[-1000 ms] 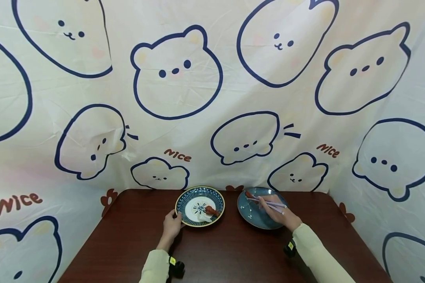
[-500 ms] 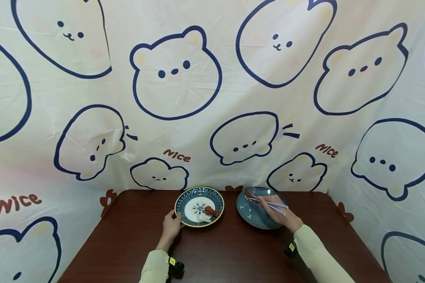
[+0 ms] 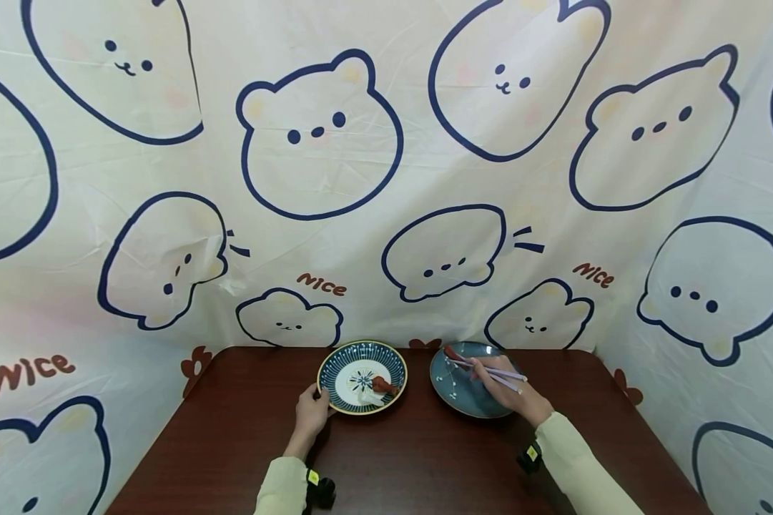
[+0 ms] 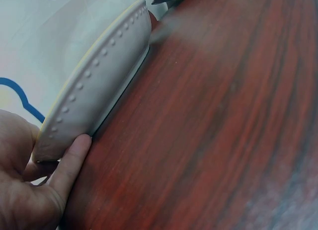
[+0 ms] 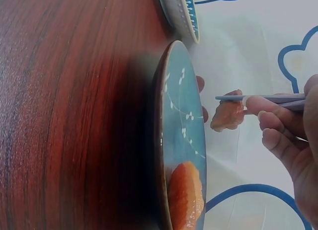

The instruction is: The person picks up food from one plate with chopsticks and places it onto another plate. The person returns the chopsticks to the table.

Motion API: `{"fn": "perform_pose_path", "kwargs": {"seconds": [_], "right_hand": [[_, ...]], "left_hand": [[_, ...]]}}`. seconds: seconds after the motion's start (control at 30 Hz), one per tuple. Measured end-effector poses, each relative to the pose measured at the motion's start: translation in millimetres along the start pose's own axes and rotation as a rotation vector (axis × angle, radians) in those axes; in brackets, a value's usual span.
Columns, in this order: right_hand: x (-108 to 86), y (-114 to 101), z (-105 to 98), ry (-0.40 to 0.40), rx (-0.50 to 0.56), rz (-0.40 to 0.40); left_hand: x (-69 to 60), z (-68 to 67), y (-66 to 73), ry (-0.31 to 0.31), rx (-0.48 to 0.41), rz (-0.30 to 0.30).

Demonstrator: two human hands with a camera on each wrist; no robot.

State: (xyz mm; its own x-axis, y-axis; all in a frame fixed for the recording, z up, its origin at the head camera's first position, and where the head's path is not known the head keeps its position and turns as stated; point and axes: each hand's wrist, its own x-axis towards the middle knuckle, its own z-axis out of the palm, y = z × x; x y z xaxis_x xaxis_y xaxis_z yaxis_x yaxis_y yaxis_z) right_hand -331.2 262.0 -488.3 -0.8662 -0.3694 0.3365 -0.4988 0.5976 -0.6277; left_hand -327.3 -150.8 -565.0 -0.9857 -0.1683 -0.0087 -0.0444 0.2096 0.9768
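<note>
While the left hand [image 3: 312, 411] grips the patterned plate [image 3: 362, 350] at its rim, fingers curled — presumably to steady it — the right hand [image 3: 511, 393] has its fingers bent round chopsticks [image 5: 283, 98], whose reach holds a meat piece [image 5: 227, 115] beyond the fingertips, clear of the blue plate [image 3: 453, 397]. A second piece [image 5: 186, 195] lies there below these fingers; a brown piece [image 3: 383, 385] rests right of the left fingers.
</note>
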Motion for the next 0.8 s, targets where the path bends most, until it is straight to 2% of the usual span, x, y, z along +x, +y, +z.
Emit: {"fn": "perform_pose_path", "kwargs": {"seconds": [0.23,0.8], "right_hand": [[0.3,-3.1,-0.7,0.024,-0.001,-0.027],[2.9,-16.7,-0.6,0.014,-0.015,-0.001]], "left_hand": [[-0.2,-0.4,0.9,-0.003,-0.005,0.008],[-2.0,-1.8,2.3,-0.017,-0.020,0.015]]}}
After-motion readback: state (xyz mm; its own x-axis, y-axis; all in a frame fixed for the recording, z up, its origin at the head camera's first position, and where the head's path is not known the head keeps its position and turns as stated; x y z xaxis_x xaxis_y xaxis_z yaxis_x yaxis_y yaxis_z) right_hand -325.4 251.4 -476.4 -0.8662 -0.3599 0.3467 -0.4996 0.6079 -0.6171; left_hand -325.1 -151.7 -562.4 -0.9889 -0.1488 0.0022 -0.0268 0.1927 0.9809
